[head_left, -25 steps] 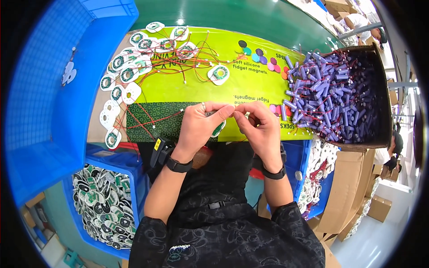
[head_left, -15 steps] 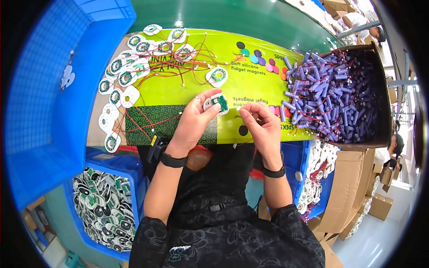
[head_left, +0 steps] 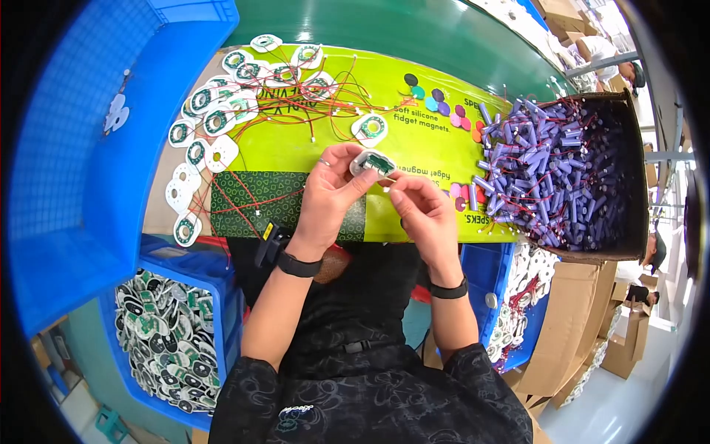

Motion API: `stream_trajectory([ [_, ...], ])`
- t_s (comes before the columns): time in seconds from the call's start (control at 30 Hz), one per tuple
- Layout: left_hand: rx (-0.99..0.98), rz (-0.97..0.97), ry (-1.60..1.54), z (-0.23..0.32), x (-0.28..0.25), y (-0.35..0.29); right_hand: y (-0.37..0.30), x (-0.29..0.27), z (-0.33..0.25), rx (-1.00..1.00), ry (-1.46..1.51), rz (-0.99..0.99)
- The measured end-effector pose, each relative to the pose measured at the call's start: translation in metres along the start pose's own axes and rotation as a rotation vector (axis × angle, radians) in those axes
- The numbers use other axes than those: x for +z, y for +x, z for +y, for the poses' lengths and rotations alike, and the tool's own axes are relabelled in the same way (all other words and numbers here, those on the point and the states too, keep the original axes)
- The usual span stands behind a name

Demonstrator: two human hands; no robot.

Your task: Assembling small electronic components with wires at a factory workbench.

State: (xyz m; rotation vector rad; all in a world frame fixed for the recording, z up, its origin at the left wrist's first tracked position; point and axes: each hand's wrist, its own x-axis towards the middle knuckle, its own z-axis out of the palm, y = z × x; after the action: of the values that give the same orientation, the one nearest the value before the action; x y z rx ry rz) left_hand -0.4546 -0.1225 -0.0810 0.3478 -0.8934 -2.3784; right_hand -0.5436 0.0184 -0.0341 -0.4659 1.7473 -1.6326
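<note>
My left hand (head_left: pixel 334 189) grips a white rounded housing with a green circuit board (head_left: pixel 379 163) in it, the thumb lying on its near edge. Close at its right, my right hand (head_left: pixel 427 211) is closed in a pinch at a thin wire with a small white connector (head_left: pixel 387 189). The fingertips partly cover the wire, and I cannot tell whether it is joined to the board. Just beyond the hands, a similar white piece with a green ring-shaped board (head_left: pixel 369 129) lies on the yellow-green mat (head_left: pixel 296 152).
Several white pieces with red wires (head_left: pixel 220 118) cover the mat's left side. A carton (head_left: pixel 637 177) of purple wired cylinders stands at the right. A blue bin (head_left: pixel 111 185) rises at the left; another blue bin (head_left: pixel 124 370) below holds many boards. A blue tray (head_left: pixel 534 344) sits lower right.
My right hand has come in to the housing and lowered slightly, bringing the connector beside it. The left hand has shifted a little right and tilted the housing. The whole view has shifted slightly.
</note>
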Motion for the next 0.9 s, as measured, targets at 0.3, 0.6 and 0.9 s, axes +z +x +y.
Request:
stream_trajectory([
  [0.3, -0.096, 0.078, 0.211, 0.011, 0.004, -0.014, 0.011, -0.004, -0.007, -0.31, -0.129, 0.08],
  [0.6, -0.138, 0.047, 0.092, 0.002, -0.005, -0.004, 0.02, 0.018, -0.008, -0.382, -0.491, 0.206],
  [0.9, -0.135, 0.03, 0.109, 0.0, -0.009, -0.005, 0.027, 0.015, 0.0, -0.43, -0.648, 0.19],
])
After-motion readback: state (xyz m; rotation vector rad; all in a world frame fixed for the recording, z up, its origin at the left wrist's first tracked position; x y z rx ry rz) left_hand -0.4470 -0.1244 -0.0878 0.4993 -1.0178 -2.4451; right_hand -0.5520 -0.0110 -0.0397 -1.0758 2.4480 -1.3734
